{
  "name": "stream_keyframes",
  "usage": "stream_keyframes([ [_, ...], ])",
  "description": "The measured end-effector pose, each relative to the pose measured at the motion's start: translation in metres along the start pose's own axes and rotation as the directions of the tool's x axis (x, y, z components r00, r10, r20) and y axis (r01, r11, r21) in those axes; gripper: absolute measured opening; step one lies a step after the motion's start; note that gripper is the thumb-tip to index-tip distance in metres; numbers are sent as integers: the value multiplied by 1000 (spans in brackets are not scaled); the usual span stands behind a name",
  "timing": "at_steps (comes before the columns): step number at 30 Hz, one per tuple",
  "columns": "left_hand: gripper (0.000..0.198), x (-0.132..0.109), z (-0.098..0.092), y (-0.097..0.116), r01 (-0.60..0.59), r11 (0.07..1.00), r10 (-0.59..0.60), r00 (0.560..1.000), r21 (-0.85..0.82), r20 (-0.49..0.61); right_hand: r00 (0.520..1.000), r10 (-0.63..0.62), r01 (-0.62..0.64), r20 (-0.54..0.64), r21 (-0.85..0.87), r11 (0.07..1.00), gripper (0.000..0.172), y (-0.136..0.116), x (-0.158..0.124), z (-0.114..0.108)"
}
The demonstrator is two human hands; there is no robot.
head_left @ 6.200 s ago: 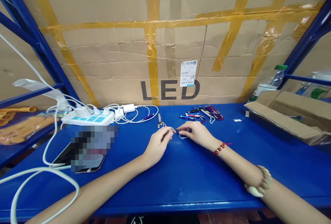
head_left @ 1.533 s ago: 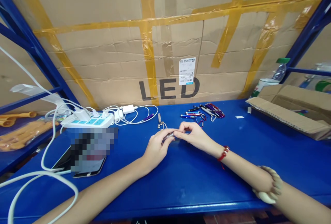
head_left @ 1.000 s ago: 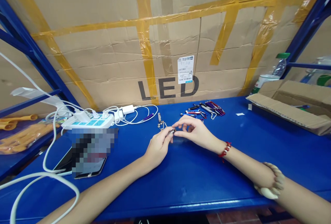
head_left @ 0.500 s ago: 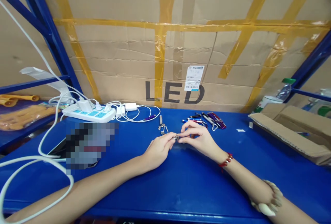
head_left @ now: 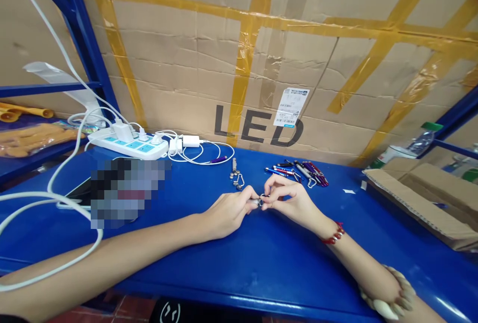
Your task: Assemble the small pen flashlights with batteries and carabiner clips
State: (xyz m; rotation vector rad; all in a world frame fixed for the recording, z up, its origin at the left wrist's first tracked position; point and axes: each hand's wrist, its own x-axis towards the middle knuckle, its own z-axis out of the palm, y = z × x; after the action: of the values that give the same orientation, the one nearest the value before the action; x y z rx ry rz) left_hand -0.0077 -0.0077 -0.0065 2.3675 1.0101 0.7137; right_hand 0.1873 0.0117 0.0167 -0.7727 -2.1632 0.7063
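Above table [head_left: 239, 273], left hand [head_left: 227, 214] pinching silver tube [head_left: 256, 203], axis sideways, end facing right hand [head_left: 293, 199], whose hold is unclear

Silver tube [head_left: 257, 203], blue table [head_left: 261, 263], red bracelet [head_left: 335, 234]

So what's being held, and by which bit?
The left hand holds a small silver tube by its side, dark round end poking out. The right hand is right by that end; whether it holds anything, I can't tell.

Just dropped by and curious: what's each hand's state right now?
Left hand: closed, holding a small silvery tube.
Right hand: curled at the tube's end; whether it holds anything cannot be told.
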Motion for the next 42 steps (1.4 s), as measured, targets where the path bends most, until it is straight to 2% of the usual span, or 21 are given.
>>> stream_keyframes([
  [13,13,2,0,0,-42,996,35,995,-84,-90,991,-72,49,-115,-188,981,29,-3,-4,6],
  [20,13,4,3,-1,-32,992,9,984,-125,-180,986,37,-59,-162,-135,989,32,-7,1,10],
  [22,10,5,3,0,-8,986,-22,983,-166,-183,983,46,-66,-177,-109,992,30,-6,2,10],
  [25,20,6,2,1,-2,974,-37,985,-226,-169,980,48,-70,-191,-110,992,28,-5,4,10],
  [29,22,8,1,3,-10,977,-28,984,-215,-174,980,63,-100,-191,-186,977,31,-5,3,9],
  [36,21,8,2,2,69,975,-106,980,-211,-167,975,55,-126,-217,-329,936,32,-4,1,8],
  [42,22,8,0,4,67,982,-95,983,-179,-155,980,1,-50,-201,-237,970,25,-9,2,2],
])
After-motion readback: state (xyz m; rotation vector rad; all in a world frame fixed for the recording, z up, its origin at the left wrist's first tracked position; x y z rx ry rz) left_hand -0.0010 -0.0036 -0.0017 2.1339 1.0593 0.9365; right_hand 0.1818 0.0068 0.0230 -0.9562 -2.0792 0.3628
